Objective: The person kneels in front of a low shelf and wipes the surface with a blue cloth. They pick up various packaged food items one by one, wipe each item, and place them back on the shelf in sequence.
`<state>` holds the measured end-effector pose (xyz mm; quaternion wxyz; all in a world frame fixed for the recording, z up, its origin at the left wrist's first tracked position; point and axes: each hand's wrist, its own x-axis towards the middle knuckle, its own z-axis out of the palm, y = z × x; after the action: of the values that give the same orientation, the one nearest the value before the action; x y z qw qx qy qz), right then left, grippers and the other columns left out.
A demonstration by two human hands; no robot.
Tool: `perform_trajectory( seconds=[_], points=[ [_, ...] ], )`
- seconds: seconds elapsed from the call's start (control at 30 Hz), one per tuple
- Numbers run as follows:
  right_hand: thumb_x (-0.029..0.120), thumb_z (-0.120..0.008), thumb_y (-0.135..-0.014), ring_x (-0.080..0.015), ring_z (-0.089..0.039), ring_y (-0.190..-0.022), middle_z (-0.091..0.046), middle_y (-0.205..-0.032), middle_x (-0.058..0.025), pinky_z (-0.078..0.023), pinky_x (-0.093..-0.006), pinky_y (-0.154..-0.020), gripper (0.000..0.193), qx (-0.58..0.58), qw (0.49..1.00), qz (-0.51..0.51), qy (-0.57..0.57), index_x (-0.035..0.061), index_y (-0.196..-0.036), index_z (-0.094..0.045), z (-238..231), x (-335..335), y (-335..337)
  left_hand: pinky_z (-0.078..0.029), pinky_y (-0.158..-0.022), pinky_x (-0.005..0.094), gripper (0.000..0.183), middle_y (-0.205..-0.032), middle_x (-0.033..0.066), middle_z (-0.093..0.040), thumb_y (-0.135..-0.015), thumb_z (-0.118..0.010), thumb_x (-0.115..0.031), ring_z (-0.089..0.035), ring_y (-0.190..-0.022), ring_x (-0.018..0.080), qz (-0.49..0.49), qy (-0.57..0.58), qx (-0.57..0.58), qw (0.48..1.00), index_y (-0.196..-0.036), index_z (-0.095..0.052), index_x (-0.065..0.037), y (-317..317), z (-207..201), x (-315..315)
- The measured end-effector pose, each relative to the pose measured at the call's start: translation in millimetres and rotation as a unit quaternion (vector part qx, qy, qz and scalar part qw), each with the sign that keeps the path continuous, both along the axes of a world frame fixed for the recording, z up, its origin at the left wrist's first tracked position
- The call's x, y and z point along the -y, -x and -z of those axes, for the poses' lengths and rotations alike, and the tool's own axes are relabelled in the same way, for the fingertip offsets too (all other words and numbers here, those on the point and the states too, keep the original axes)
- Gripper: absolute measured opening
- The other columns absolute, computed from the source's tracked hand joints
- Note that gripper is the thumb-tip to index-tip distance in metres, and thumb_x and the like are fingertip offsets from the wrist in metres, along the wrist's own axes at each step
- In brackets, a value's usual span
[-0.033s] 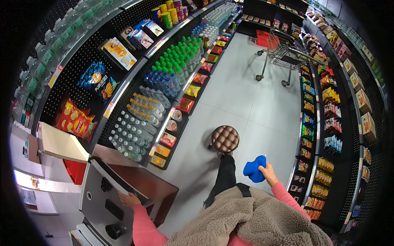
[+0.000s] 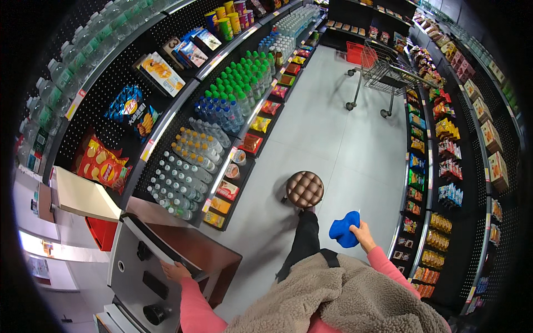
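My right hand (image 2: 363, 236) is closed on a crumpled blue cloth (image 2: 344, 229), which hangs out to the left of my fingers above the floor. A thin pale tip shows just above that hand; I cannot make out what it is. At the lower left, my left hand (image 2: 175, 271) lies with its fingers stretched out on the edge of a grey-topped counter (image 2: 129, 260). A black phone-like slab (image 2: 155, 283) and a round black piece (image 2: 154, 313) are on the counter top close to this hand.
A round brown quilted stool (image 2: 305, 189) stands by my outstretched leg. Farther off are a wire shopping cart (image 2: 388, 77) and a red basket (image 2: 355, 53). Shelves of bottles (image 2: 239, 77) line the left side; shelves of snack packs (image 2: 447, 129) line the right.
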<state>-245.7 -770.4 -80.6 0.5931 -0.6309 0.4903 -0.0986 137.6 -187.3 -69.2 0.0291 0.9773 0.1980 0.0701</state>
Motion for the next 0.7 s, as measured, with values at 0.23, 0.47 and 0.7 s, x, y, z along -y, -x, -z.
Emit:
perform_trajectory(
  seconds=[0.23,0.47,0.7],
  points=[
    [0.015,-0.061,-0.083,-0.0122,-0.056,-0.074,-0.062,-0.083,-0.0030,-0.049,-0.0311,-0.068,0.022,0.025,1.000,0.004,-0.019,-0.0012,-0.097,-0.063,-18,-12,-19,-0.037,-0.113,0.0443,0.063,-0.153,0.0152,-0.040,-0.101,-0.053,-0.026,-0.040,-0.141,0.0297,-0.002,-0.009,-0.011,1.000,-0.155,-0.027,-0.006,2,-2,2],
    [0.014,-0.060,-0.085,-0.0104,-0.055,-0.073,-0.061,-0.081,-0.0004,-0.048,-0.0299,-0.068,0.016,0.007,0.999,-0.025,-0.028,-0.0001,-0.093,-0.064,-18,-6,-43,-0.038,-0.112,0.0428,0.063,-0.151,0.0143,-0.044,-0.099,-0.055,-0.026,-0.044,-0.138,0.0294,0.013,-0.049,0.010,0.999,-0.154,-0.030,-0.005,3,-3,0],
    [0.013,-0.058,-0.085,-0.0112,-0.053,-0.071,-0.059,-0.079,-0.0017,-0.047,-0.0287,-0.066,0.018,-0.027,0.997,-0.065,-0.041,-0.0028,-0.091,-0.062,-14,4,-84,-0.036,-0.110,0.0496,0.064,-0.152,0.0139,-0.043,-0.098,-0.056,-0.022,-0.043,-0.138,0.0310,0.016,-0.027,0.013,0.999,-0.154,-0.030,-0.007,4,-6,3]
  ],
)
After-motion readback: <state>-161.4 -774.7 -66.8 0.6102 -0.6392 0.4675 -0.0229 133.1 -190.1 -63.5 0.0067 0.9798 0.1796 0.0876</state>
